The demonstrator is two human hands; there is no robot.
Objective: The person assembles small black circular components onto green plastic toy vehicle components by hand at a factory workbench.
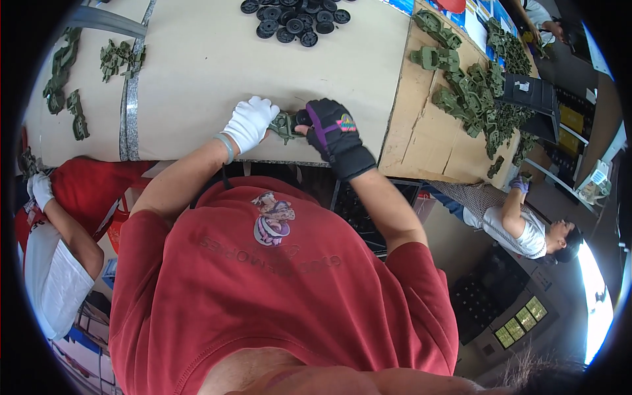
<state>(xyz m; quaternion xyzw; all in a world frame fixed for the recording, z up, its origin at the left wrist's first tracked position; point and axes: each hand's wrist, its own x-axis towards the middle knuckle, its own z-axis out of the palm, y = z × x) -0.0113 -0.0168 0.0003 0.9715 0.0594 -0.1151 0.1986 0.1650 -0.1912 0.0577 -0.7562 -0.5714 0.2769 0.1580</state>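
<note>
My left hand (250,124), in a white glove, grips one end of a green plastic toy vehicle part (284,127) near the table's front edge. At its other end is my right hand (334,137), in a black and purple glove with bare fingertips showing, closed against the part. A small dark round shape sits by the right fingertips; I cannot make out whether it is a wheel or part of the glove. A pile of black toy wheels (295,20) lies farther back on the table.
Several green plastic parts (471,92) are heaped on a cardboard sheet (415,128) at right, beside a black bin (528,92). More green pieces (117,59) lie at left, past a speckled strip (131,99). Co-workers sit at left (56,263) and stand at right (517,227).
</note>
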